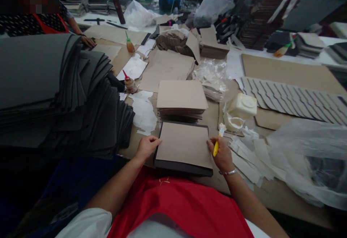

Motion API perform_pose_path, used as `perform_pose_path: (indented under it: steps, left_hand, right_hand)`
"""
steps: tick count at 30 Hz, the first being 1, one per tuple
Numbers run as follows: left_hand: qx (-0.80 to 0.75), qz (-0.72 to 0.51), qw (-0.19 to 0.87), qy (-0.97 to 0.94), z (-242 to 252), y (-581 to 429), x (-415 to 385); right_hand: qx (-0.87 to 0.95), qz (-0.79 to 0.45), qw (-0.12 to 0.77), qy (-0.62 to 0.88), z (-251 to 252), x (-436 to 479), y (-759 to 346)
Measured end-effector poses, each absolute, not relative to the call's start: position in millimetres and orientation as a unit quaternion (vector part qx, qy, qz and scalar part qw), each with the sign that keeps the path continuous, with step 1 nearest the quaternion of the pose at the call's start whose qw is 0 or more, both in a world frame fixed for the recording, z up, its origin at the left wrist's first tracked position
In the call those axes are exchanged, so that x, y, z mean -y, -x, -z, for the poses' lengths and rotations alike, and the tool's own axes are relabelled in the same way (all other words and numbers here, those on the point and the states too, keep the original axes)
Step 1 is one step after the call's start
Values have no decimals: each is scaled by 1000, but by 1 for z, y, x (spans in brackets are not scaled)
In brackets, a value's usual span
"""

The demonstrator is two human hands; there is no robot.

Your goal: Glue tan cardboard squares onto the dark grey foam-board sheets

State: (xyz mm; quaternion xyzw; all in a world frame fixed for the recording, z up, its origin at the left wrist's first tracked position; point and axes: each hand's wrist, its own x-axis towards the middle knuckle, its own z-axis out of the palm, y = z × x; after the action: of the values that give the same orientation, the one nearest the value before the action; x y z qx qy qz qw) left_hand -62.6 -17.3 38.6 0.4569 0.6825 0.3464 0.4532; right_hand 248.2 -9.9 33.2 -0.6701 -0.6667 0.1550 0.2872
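Observation:
A tan board [184, 144] lies on a slightly larger black sheet or stack [184, 168] at the table's front edge, right before me. With thumb and fingers together, my left hand [148, 147] pinches the left edge of the board. Tucked in my right hand [222, 156] is a brush with a yellow handle [216, 149], its pale, paste-smeared bristles pointing away from me. The fingertips of that hand also touch the board's right edge. Directly behind stands a neat stack of tan boards [181, 95]. A cut-open white plastic jug [241, 109] sits beyond my right hand.
Tall piles of dark grey sheets [65, 97] rise on the left. Glue bottles [130, 84] stand behind them. Paper scraps [251, 162] and a clear plastic bag [306, 158] lie right, below overlapping strips [295, 98]. Another person's hand [87, 41] rests on the table at far left.

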Motion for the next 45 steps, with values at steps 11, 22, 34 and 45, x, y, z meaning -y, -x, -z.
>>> perform_pose_path:
  steps: [11, 22, 34, 45]
  left_hand:
    - [-693, -340, 450, -449, -31, 63, 13]
    - [-710, -278, 436, -478, -41, 60, 10]
    - [-706, -285, 431, -484, -41, 59, 8]
    - [-709, -255, 420, -506, -42, 65, 1]
  right_hand:
    - [666, -153, 241, 690, -36, 7, -245]
    - [647, -154, 139, 734, -51, 7, -237]
    - [646, -155, 102, 740, -57, 4, -230]
    - [663, -132, 36, 736, -59, 0, -226]
